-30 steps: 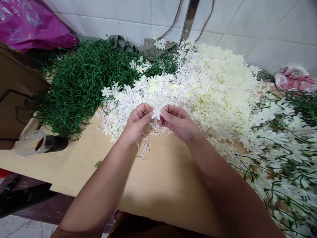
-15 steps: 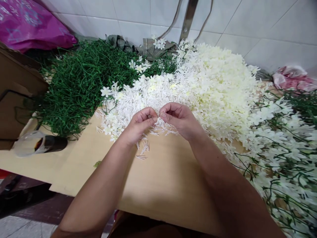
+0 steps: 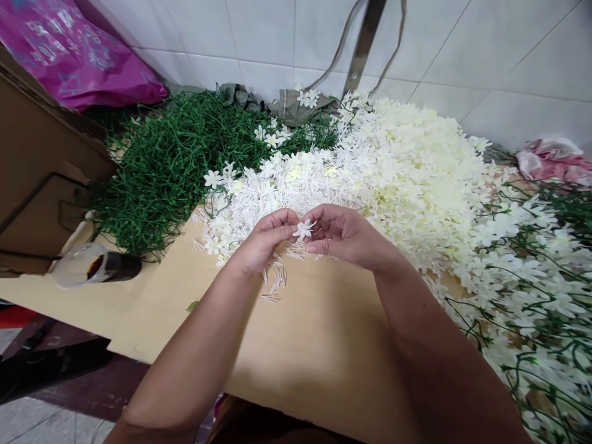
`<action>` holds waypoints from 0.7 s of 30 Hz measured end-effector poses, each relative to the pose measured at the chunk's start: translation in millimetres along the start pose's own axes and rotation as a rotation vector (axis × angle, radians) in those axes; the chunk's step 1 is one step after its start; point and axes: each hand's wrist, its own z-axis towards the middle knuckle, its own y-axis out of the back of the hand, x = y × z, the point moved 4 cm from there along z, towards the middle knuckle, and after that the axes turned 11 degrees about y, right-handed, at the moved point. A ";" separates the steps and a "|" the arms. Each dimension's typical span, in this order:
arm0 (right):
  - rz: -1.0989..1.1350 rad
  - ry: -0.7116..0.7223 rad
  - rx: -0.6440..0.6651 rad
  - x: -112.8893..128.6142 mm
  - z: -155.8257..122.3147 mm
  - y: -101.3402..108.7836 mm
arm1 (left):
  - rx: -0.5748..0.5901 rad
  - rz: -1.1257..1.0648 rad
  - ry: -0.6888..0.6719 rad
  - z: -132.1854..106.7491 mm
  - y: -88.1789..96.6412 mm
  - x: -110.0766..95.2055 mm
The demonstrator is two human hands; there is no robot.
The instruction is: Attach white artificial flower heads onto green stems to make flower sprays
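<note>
A small white artificial flower (image 3: 303, 230) faces up between my two hands. My left hand (image 3: 271, 237) pinches it from the left with thumb and forefinger. Just right of it, my right hand (image 3: 346, 237) is cupped open, thumb apart from the curled fingers, its fingertips close behind the petals. Loose thin white sticks, like flower centres (image 3: 279, 280), lie on the cardboard below. Beyond the hands spreads a heap of white sticks (image 3: 272, 191), with white flowers mixed in.
Green plastic stems (image 3: 180, 160) are piled left; cream petals (image 3: 416, 160) are heaped right. Flowers on green stems (image 3: 546, 296) fill the right side. A cup of dark liquid (image 3: 115, 266) lies near a cardboard box (image 3: 46, 166). A tiled wall (image 3: 263, 37) stands behind the cardboard surface (image 3: 314, 333).
My right thumb and fingers have parted from their pinch at the flower. The flower has turned its petals into clearer view, with my left hand still on it. The view has shifted slightly.
</note>
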 end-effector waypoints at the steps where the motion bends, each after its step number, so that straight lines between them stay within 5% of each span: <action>1: -0.003 0.000 -0.005 -0.4 0.1 -0.3 | 0.001 0.000 0.000 -0.2 0.0 -0.5; 9: -0.195 0.053 -0.140 -5.8 3.0 -2.5 | 0.022 0.054 -0.006 -0.2 3.7 -1.1; 16: -0.548 0.124 -0.110 3.5 0.7 -7.5 | -0.019 0.125 0.046 -2.2 3.0 3.4; 21: -0.626 0.180 -0.186 4.9 2.2 0.1 | -0.130 0.428 0.049 -2.0 8.9 -19.3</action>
